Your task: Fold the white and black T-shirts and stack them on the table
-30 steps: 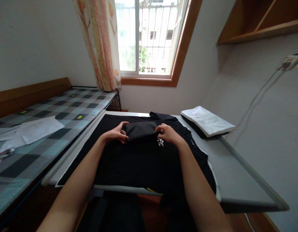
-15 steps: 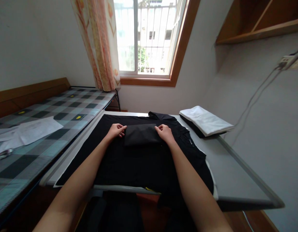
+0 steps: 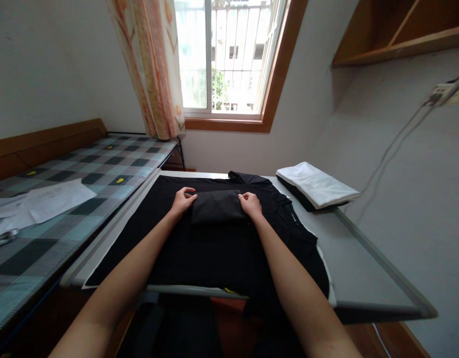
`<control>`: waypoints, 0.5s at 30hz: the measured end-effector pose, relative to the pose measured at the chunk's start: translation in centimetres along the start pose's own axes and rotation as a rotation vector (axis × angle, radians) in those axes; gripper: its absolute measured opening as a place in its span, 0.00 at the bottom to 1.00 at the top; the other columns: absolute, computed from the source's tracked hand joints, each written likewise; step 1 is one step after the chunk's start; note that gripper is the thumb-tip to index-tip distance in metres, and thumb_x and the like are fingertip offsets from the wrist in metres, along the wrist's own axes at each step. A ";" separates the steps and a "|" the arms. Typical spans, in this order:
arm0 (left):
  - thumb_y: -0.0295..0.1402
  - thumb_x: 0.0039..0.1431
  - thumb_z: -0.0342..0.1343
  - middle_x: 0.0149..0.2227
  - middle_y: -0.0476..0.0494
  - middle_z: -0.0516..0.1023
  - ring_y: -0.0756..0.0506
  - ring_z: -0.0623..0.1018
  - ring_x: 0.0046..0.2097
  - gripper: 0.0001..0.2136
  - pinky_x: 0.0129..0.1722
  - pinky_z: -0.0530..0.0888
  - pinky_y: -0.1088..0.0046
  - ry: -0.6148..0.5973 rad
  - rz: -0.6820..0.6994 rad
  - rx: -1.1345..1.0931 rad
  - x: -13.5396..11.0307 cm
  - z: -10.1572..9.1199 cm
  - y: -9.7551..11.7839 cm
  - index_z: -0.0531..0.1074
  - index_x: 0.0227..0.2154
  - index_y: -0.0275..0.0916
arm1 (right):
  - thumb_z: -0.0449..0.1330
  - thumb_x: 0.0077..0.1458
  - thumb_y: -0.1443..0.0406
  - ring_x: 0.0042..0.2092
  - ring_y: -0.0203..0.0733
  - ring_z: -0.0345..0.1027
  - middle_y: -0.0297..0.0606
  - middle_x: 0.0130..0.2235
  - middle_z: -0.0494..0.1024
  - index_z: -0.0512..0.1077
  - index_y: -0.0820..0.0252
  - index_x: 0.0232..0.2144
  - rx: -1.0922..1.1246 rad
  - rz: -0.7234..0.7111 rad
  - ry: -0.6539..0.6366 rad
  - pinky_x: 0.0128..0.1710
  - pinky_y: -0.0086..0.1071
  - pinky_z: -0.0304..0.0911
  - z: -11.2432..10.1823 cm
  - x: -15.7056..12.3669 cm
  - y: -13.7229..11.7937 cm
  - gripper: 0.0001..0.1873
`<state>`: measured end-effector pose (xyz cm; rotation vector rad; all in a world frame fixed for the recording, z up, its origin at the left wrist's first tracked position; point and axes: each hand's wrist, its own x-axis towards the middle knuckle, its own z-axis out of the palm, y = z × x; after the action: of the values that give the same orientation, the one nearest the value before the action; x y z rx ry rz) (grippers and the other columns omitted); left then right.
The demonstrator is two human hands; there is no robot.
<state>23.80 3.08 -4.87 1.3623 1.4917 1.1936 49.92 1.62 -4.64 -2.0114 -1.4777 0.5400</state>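
Observation:
A small folded black garment lies on top of black clothes spread over a grey table. My left hand sits at the bundle's left edge with fingers curled onto it. At the right edge my right hand does the same, fingers bent against the fabric. Both forearms reach forward from the bottom of the view.
A folded white cloth on a dark one lies at the table's far right. A bed with a checked cover and white papers runs along the left. Window and curtain stand behind; a cable hangs on the right wall.
The folded bundle was held slightly raised a second ago and now lies flat on the black clothes. Both hands stay at its two sides, a little farther from me.

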 end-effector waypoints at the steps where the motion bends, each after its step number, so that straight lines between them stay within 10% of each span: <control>1: 0.29 0.48 0.61 0.19 0.54 0.70 0.53 0.69 0.20 0.12 0.18 0.63 0.81 -0.011 -0.015 -0.014 -0.1 -0.2 0.1 0.72 0.38 0.35 | 0.55 0.59 0.56 0.48 0.48 0.72 0.43 0.44 0.80 0.77 0.57 0.37 0.002 -0.003 0.002 0.45 0.35 0.62 0.0 -0.1 0.0 0.14; 15: 0.34 0.44 0.68 0.26 0.50 0.76 0.51 0.76 0.22 0.21 0.18 0.65 0.81 -0.273 -0.173 0.021 0.0 -2.2 0.9 0.69 0.42 0.37 | 0.51 0.61 0.53 0.46 0.48 0.73 0.44 0.40 0.80 0.75 0.57 0.33 -0.032 -0.042 -0.005 0.44 0.35 0.62 -0.6 -0.7 0.2 0.19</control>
<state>21.92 2.77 -3.46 1.3216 1.3973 0.8497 50.30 0.81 -4.33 -1.9995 -1.5375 0.5079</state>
